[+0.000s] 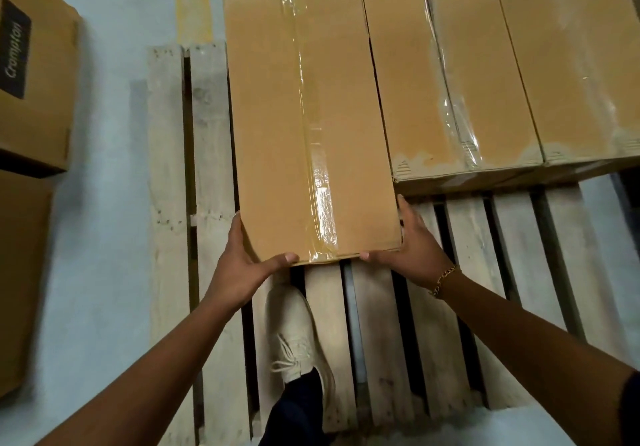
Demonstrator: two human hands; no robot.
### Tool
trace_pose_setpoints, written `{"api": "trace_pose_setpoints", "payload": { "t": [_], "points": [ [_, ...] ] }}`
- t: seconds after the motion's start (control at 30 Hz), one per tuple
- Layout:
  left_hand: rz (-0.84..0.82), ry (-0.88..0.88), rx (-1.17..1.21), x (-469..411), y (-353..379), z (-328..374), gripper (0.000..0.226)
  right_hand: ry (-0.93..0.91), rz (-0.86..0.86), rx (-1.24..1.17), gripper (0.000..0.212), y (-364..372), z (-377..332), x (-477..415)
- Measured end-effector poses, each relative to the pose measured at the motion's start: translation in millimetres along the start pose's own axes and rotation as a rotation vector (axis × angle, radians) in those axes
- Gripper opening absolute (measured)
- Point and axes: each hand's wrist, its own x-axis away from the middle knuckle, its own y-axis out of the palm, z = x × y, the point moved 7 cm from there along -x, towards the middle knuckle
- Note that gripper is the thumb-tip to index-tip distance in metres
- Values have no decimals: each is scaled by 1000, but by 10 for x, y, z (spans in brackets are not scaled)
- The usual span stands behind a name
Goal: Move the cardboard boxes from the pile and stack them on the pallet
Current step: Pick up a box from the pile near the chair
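Fingers (237,227) are curled round the near corners of the taped box (304,116), gripped by left hand (242,265) and right hand (415,248). Box is located at the pallet (166,168) left edge, touching the stacked boxes (485,65). Contact with the slats cannot be told.
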Motion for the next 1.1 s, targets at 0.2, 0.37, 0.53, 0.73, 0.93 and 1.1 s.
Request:
{"api": "trace_pose_setpoints", "payload": {
  "t": [0.2,0.37,0.53,0.73,0.93,1.1],
  "points": [
    [-43,34,-109,26,35,-152,124,-105,184,576,140,-184,-70,44],
    [-26,46,-149,-43,45,-144,125,-133,205,674,140,-265,-138,-10],
    [-10,49,-173,-155,-20,-112,124,-101,183,712,140,-298,-179,-140],
    [7,68,-163,-354,-72,62,123,-74,174,699,142,-364,-241,-364],
    [4,79,-173,-552,-140,193,121,-76,163,703,145,-449,-355,-582],
    [10,91,-195,-668,-173,323,118,-119,160,713,142,-502,-472,-720]
  ]
}}
